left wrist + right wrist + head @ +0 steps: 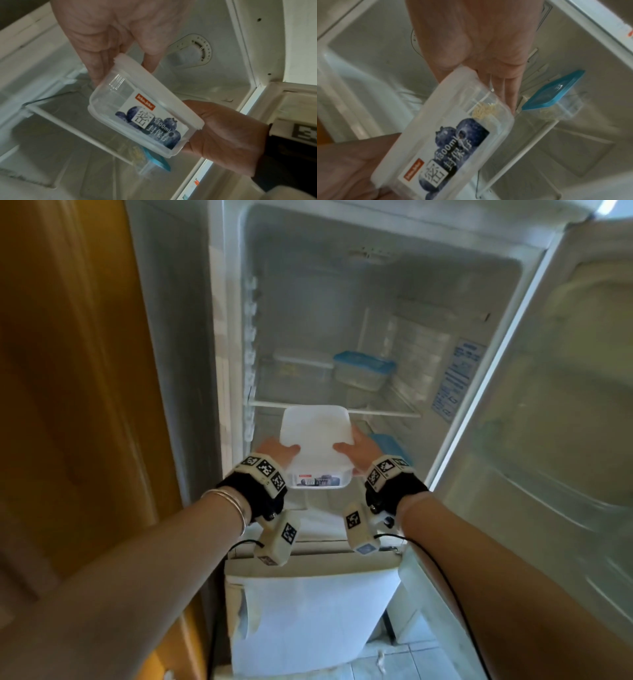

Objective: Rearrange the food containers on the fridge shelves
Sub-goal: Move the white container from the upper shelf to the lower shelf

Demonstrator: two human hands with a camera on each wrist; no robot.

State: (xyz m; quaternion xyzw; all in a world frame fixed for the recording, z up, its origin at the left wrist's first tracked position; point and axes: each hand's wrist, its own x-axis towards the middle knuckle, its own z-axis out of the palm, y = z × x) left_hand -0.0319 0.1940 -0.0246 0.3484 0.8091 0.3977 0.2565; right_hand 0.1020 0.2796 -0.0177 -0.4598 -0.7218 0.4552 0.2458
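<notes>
Both my arms stretched forward, left hand (279, 451) and right hand (356, 451) clamped on opposite sides of white-lidded container (315, 436), thumbs on lid. Three containers counted: one in my grip; blue-lidded container (388, 445) just right; another blue-lidded container (363, 368) beyond on glass shelf (383, 413).

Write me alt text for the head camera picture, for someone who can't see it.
Both hands, left hand and right hand, hold a white-lidded tub at the open fridge, in front of the edge of a glass shelf. A blue-lidded tub sits on that shelf, and another blue lid shows below it.
</notes>
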